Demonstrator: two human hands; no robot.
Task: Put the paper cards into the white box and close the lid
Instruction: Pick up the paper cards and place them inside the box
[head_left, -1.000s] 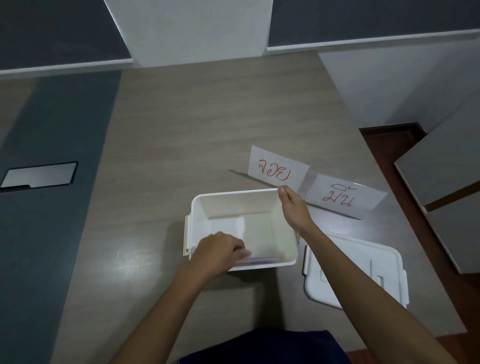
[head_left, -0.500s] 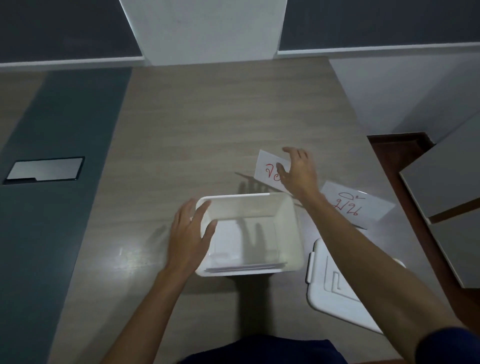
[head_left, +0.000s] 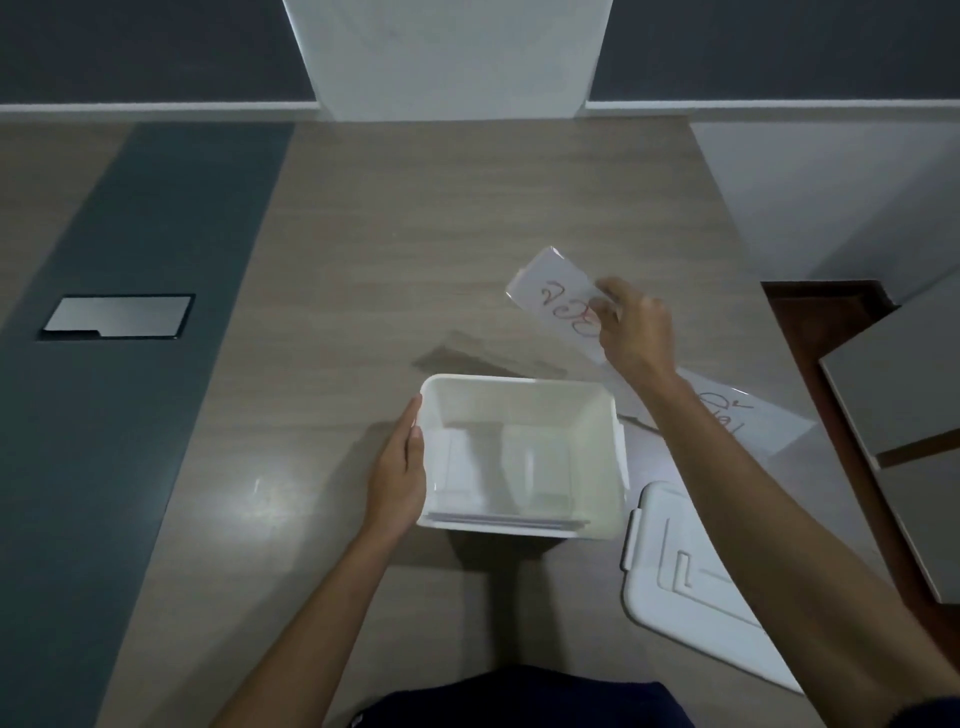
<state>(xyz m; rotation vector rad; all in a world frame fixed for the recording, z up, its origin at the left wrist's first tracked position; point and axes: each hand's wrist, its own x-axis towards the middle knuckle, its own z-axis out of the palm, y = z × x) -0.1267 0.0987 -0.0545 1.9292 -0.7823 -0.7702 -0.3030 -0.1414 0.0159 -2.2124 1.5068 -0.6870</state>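
Observation:
The open white box (head_left: 524, 387) stands on the table in front of me, with paper cards (head_left: 498, 517) lying flat inside. My left hand (head_left: 397, 470) rests flat against the box's left wall. Beyond the box's far right corner, my right hand (head_left: 636, 332) grips a white card with red writing (head_left: 550, 299) and holds it tilted above the table. Another card with red writing (head_left: 753, 421) lies on the table to the right, partly hidden by my right forearm. The white lid (head_left: 680, 571) lies right of the box.
The wooden table (head_left: 415, 234) has a dark strip on the left with a metal cable hatch (head_left: 117, 317). The table's right edge drops to a brown floor (head_left: 810, 322), where grey furniture panels (head_left: 898, 384) stand. A wall runs along the back.
My right hand has picked the red-lettered card up off the table and raised it. My left hand has come out of the box and now lies against its left wall.

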